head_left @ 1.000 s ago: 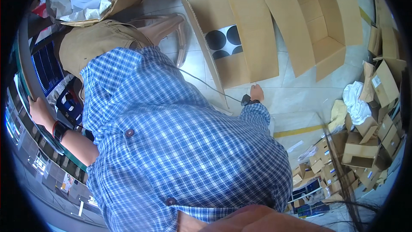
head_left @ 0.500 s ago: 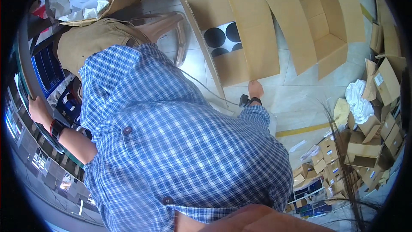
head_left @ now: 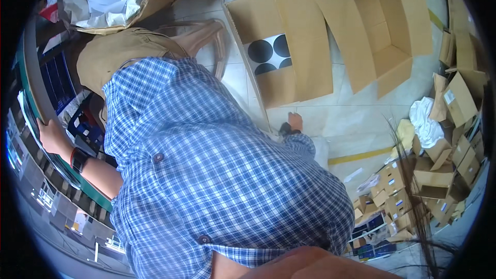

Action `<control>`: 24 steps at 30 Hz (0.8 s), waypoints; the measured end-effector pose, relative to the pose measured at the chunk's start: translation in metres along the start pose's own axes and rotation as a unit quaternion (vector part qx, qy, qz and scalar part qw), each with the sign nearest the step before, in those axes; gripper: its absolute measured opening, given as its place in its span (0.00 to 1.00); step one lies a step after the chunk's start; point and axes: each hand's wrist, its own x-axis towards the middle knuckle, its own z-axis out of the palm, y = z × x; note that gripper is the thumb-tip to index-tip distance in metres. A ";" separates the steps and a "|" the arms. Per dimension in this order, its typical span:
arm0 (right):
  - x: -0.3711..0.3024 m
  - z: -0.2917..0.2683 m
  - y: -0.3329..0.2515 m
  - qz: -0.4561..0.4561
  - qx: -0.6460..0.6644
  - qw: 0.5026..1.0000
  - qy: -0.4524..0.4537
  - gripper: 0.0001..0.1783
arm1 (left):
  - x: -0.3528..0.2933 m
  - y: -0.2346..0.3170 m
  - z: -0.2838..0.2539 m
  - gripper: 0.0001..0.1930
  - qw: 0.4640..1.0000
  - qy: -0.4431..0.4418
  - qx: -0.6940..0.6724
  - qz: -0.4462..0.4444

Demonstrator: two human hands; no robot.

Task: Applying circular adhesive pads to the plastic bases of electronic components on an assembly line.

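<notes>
My left hand (head_left: 55, 139), with a dark watch on its wrist, is at the green-and-grey edge of a table (head_left: 32, 90). Its fingers appear bent over that edge. On the right, my right hand (head_left: 295, 121) hangs low over the tiled floor, just below an open cardboard box (head_left: 312, 46). Its fingers look curled in, and whatever may be inside them is hidden. A black band or small device sits at that wrist. Inside the box lies a white insert with round black shapes (head_left: 260, 51). My blue checked shirt fills the middle of the view.
A second open carton (head_left: 388, 26) stands to the right of the first. Far left is a paper-lined container (head_left: 106, 0), with a brown plastic chair (head_left: 209, 36) near it. Heaped cartons (head_left: 439, 175) and a white plastic bag (head_left: 426, 123) lie at right. Blue items (head_left: 88, 126) sit beside the table.
My right hand has drawn away from the box's lower edge, slightly down and left. My left hand stays at the table edge. The whole view has shifted slightly.
</notes>
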 end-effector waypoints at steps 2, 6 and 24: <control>-0.003 -0.027 -0.011 0.007 -0.008 1.000 0.007 0.15 | 0.006 0.007 -0.003 0.26 1.000 0.019 -0.024 0.003; 0.003 -0.056 -0.038 0.026 -0.026 0.999 0.029 0.16 | 0.033 -0.002 0.010 0.27 0.999 0.004 -0.024 0.023; 0.008 -0.098 -0.053 0.067 -0.081 0.993 0.057 0.20 | 0.024 -0.012 0.044 0.27 0.998 -0.045 -0.034 0.010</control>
